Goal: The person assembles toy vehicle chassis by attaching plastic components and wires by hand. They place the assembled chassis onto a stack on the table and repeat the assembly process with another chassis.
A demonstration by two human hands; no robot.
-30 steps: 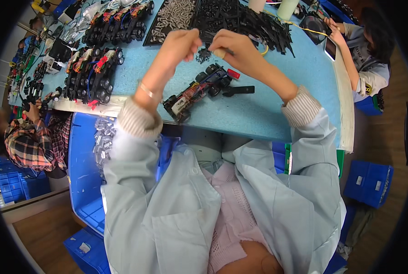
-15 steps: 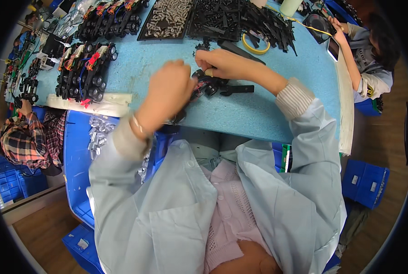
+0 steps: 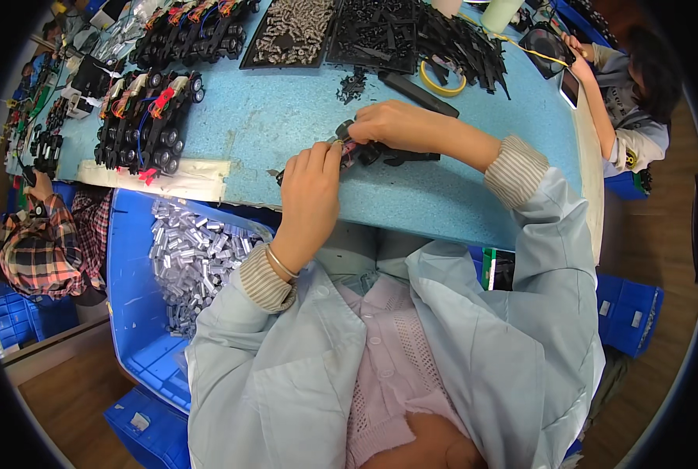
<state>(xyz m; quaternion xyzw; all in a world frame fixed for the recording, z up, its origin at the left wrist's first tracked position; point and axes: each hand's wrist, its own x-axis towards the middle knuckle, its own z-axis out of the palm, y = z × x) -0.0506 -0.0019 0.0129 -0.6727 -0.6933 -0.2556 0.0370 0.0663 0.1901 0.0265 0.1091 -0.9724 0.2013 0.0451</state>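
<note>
On the blue mat, a small black toy car chassis (image 3: 369,153) with wheels lies between my hands, partly covered by them. My left hand (image 3: 311,190) is closed on its near left side, fingertips pressed together by a bit of red wire. From the right, my right hand (image 3: 396,125) pinches at the chassis's far side next to a wheel. What sits right under the fingertips of both hands is too small to make out. A dark strip-like part (image 3: 411,156) extends right from the chassis, under my right wrist.
Finished-looking car chassis (image 3: 142,125) stand in rows at left. Trays of metal parts (image 3: 292,31) and black parts (image 3: 372,35) lie at the back, beside yellow tape (image 3: 442,91). A blue bin (image 3: 134,289) of silvery pieces is at lower left. Co-workers sit at both sides.
My left hand has come down from above the mat onto the chassis. My right hand has shifted slightly right and down, uncovering small black parts behind it.
</note>
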